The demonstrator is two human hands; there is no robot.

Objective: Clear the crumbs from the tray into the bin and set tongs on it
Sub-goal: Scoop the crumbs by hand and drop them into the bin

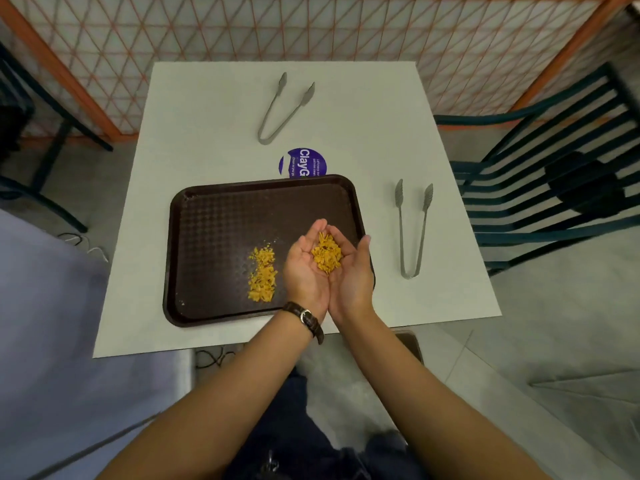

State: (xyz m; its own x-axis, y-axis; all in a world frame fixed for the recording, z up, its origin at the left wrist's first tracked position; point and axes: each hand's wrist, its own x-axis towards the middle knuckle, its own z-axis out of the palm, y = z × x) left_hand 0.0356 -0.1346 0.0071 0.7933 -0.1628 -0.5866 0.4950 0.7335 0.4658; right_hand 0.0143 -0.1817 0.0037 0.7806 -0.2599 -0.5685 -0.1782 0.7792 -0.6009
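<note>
A dark brown tray (207,192) lies on the white table (207,116) in front of me. A pile of yellow crumbs (263,277) sits on its middle. My left hand (303,275) and my right hand (355,278) are pressed side by side, palms up, cupped above the tray's right part. A heap of crumbs (327,256) rests in the hollow between them. One pair of grey tongs (412,230) lies on the table right of the tray. A second pair of tongs (282,110) lies farther back. No bin is clearly recognisable.
A round purple sticker (304,162) shows behind the tray. A dark green slatted chair (554,188) stands to the right of the table. An orange lattice screen (311,29) closes off the back. A large pale lilac surface (52,323) fills the left foreground.
</note>
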